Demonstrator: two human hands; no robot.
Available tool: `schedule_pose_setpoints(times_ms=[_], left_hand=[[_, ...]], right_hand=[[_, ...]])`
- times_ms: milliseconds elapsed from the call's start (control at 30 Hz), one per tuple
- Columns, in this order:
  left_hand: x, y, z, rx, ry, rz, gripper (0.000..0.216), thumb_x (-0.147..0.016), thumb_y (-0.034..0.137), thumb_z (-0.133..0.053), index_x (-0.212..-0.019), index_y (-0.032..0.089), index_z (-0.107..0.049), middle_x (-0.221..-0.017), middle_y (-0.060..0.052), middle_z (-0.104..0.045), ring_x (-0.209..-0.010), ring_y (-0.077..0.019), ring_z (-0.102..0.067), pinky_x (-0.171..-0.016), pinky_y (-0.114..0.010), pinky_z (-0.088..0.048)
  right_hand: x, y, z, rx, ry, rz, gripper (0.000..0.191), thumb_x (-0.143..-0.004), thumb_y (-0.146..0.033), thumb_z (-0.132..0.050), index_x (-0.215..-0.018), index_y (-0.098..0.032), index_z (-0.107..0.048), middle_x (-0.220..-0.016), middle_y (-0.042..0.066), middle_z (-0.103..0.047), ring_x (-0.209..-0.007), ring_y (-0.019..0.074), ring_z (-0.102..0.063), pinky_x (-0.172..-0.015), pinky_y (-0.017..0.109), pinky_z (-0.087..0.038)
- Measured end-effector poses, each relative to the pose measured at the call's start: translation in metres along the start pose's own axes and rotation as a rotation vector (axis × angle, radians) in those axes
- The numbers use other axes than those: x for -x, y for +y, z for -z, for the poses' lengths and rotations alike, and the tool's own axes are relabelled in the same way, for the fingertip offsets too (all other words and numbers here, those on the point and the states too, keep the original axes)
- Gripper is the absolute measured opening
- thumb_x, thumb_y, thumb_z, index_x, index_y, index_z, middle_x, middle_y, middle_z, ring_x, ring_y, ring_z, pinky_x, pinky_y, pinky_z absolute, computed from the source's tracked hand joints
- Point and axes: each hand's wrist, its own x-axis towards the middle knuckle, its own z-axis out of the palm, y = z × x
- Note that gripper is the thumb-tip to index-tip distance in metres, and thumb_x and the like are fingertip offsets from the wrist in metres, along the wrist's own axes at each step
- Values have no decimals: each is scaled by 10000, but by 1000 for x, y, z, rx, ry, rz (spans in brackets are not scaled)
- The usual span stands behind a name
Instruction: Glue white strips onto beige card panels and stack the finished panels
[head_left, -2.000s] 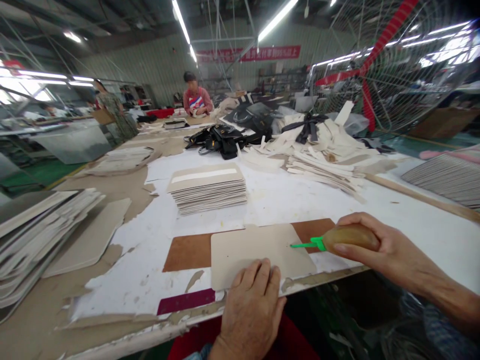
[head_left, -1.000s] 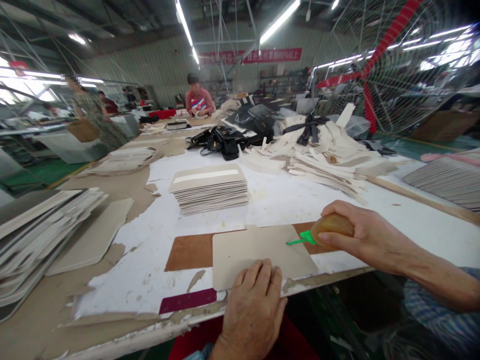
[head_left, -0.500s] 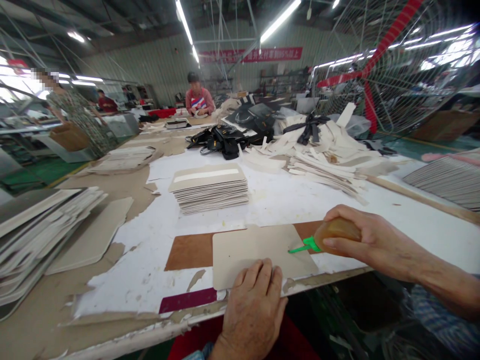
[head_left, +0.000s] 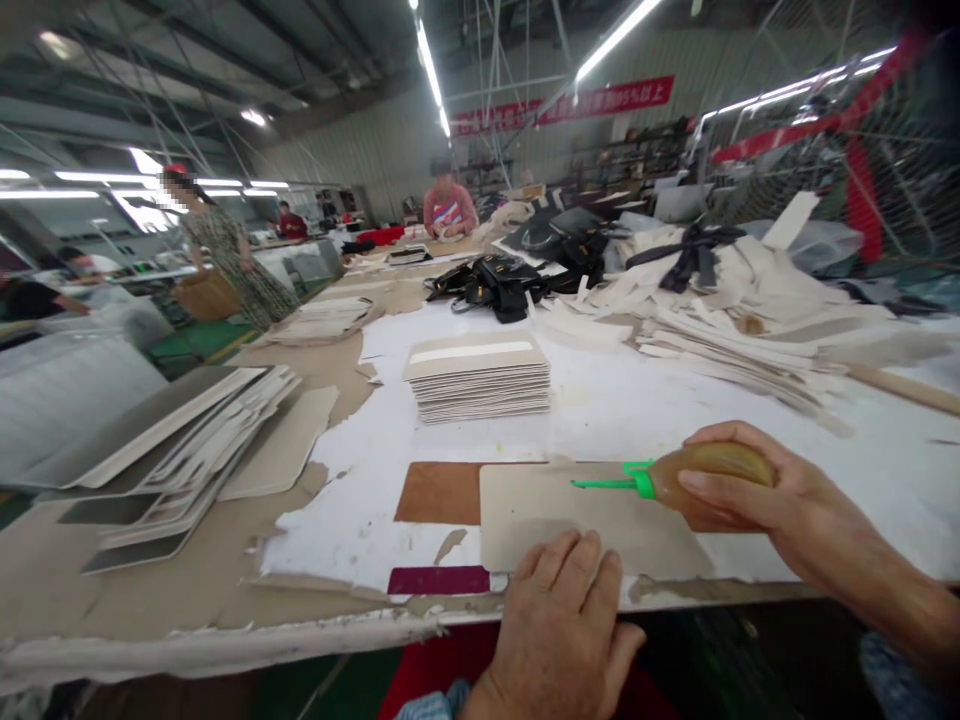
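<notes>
Right hand wraps an amber squeeze bottle, fingers curled around its body, green nozzle lying over the far edge of a beige card panel. Left hand presses flat on the panel's near edge, fingers together and extended, gripping nothing. The panel sits at the near table edge, partly over a brown sheet. Panel looks thin, light, fairly stiff, likely to slide; best pinned flat or lifted by an edge. Bottle looks soft-walled; hold mid-body. Stack of similar panels farther off.
</notes>
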Motion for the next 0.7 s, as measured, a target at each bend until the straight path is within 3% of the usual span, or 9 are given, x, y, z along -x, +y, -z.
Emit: schedule_pose_setpoints(times_ms=[133, 333, 700], left_hand=[[10, -11, 14, -41, 23, 78, 445, -1176, 511, -446, -1221, 176, -735, -1242, -79, -821, -1114, -277, -761, -956, -439, -645], [18, -20, 18, 20, 17, 141, 449, -1154, 551, -489, -1142, 172, -729, -1106, -94, -807, -994, -277, -751, -893, -436, -644], [22, -18, 9, 11, 11, 132, 425, -1136, 535, -524, -1153, 161, -724, -1124, -85, -794, -994, -275, -725, -858, -432, -607]], right_hand=[[-3, -17, -26, 108, -111, 21, 591, -791, -767, -827, -1084, -285, -650, -839, 12, -736, -702, 254, -662, -562, 335, -515], [-4, -41, -56, 237, -219, 76, 543, -774, -733, -785, -1021, -277, -625, -771, 11, -707, -676, 252, -636, -563, 342, -493], [-11, -48, -62, 368, -309, 135, 524, -856, -742, -735, -1054, -273, -610, -776, -6, -706, -703, 244, -639, -602, 342, -479]])
